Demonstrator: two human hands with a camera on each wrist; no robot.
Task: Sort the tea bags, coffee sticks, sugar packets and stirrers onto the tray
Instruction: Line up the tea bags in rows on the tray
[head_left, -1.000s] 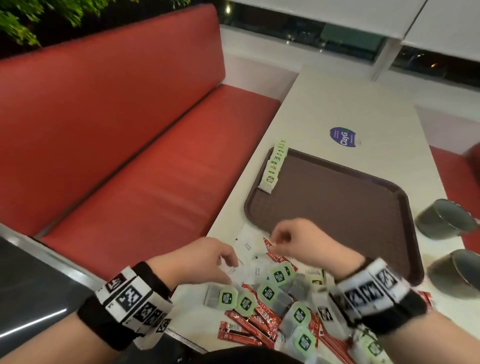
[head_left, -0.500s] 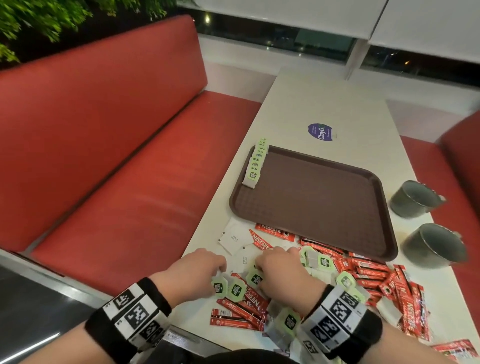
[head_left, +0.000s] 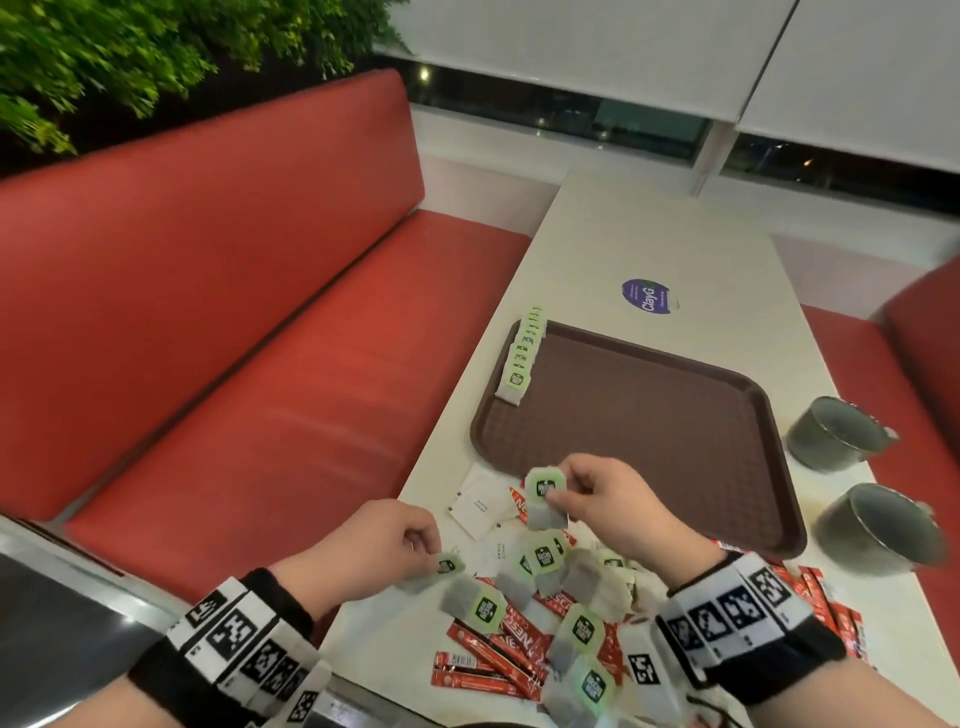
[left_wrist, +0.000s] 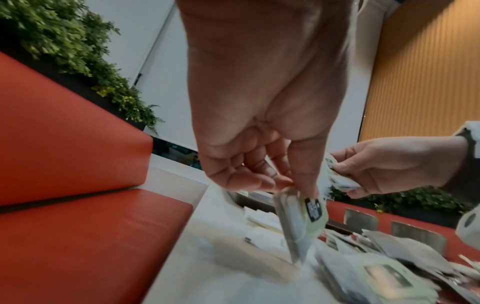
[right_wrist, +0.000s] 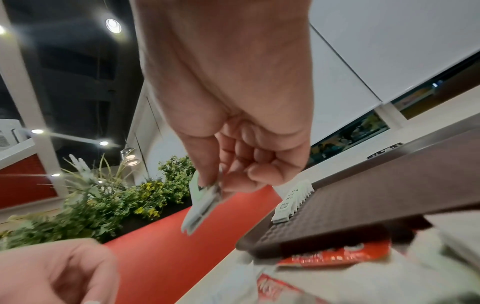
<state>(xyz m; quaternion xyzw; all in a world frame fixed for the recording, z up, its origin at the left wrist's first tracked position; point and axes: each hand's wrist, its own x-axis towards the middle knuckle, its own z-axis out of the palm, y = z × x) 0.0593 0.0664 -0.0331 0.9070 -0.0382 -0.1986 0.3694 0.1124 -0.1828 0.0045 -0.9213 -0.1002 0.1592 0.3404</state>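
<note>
A brown tray (head_left: 649, 426) lies on the white table, with a row of green-tagged tea bags (head_left: 522, 358) standing along its left rim. A heap of tea bags (head_left: 545, 561), red coffee sticks (head_left: 488, 654) and white sugar packets (head_left: 475, 506) lies in front of the tray. My right hand (head_left: 558, 493) pinches a tea bag (head_left: 543, 499) lifted above the heap, near the tray's front edge; the right wrist view shows that tea bag (right_wrist: 205, 201) hanging from thumb and finger. My left hand (head_left: 431, 564) pinches another tea bag (left_wrist: 303, 222) at the heap's left side.
Two grey metal mugs (head_left: 836, 434) (head_left: 883, 530) stand right of the tray. A round purple sticker (head_left: 647, 296) sits on the table beyond it. A red bench (head_left: 234, 364) runs along the table's left edge.
Both hands were down in the heap half a second ago. Now the right hand has risen with a tea bag toward the tray, and the left hand holds a tea bag too.
</note>
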